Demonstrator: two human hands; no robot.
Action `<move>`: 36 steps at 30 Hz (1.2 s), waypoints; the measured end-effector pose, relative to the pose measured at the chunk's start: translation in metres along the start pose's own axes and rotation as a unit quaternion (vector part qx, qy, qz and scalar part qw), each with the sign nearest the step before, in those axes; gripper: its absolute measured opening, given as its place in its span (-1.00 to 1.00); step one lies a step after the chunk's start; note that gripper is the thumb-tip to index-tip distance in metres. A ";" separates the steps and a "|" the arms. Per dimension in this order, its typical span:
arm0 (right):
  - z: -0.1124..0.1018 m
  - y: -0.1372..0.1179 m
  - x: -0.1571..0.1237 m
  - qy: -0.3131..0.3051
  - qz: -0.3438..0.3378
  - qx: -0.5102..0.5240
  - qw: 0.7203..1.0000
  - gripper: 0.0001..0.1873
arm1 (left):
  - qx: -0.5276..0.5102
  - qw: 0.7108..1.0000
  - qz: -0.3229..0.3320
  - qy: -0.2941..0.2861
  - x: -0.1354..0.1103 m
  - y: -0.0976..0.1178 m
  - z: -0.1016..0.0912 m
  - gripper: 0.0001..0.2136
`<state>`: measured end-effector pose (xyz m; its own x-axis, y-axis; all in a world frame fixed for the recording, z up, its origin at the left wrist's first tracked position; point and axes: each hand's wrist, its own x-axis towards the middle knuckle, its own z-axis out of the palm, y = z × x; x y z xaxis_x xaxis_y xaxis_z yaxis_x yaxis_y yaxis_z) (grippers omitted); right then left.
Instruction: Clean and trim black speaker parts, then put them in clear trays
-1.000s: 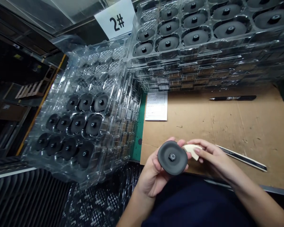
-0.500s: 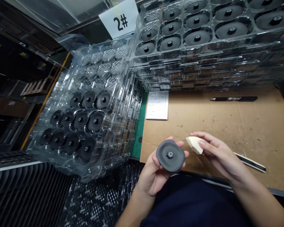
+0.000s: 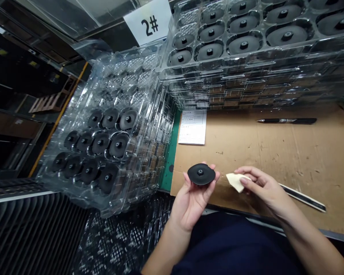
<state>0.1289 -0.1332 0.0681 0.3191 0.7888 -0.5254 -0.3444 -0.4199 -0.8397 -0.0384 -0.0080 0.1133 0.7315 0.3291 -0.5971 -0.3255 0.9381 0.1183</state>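
Note:
My left hand (image 3: 191, 202) cradles a black rubber-like disc (image 3: 201, 174) on its fingertips, tilted so I see it at a low angle, with a small central hex fitting on top. My right hand (image 3: 263, 189) pinches a cream-coloured wedge of sponge or foam (image 3: 237, 181) between thumb and fingers. That wedge is a little to the right of the disc, not touching it. Both hands are above the front edge of a cardboard sheet (image 3: 263, 152).
Stacked clear plastic trays (image 3: 246, 80) holding black discs stand behind the cardboard, and a second stack (image 3: 149, 114) lies to the left. On the cardboard are a black pen (image 3: 286, 121), a printed paper sheet (image 3: 192, 127) and a black-and-white strip (image 3: 302, 197). A "2#" sign (image 3: 147, 23) stands at the back.
The cream wedge has moved away from the disc's edge to the right. My left hand has tilted the disc from facing me to a lower angle.

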 end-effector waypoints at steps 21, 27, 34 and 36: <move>0.006 0.009 0.022 0.094 -0.161 -0.287 0.940 -0.65 | 0.394 0.892 0.214 -0.050 -0.014 -0.008 -0.005 -0.35; 0.021 -0.007 -0.005 0.083 -0.228 -0.282 0.928 -0.68 | 0.654 0.651 0.382 -0.045 -0.020 -0.007 -0.010 -0.15; 0.025 -0.008 -0.031 0.040 -0.275 -0.262 0.924 -0.68 | 0.658 0.646 0.384 -0.053 -0.026 -0.010 -0.011 -0.14; 0.025 -0.007 -0.036 0.034 -0.292 -0.248 0.923 -0.67 | 0.658 0.646 0.382 -0.055 -0.028 -0.012 -0.013 -0.14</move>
<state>0.0974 -0.1474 0.0969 0.3831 0.9226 0.0443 0.3463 -0.0990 -0.9329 -0.0626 -0.0298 0.1182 0.7205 0.6880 0.0869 0.1212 -0.2483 0.9611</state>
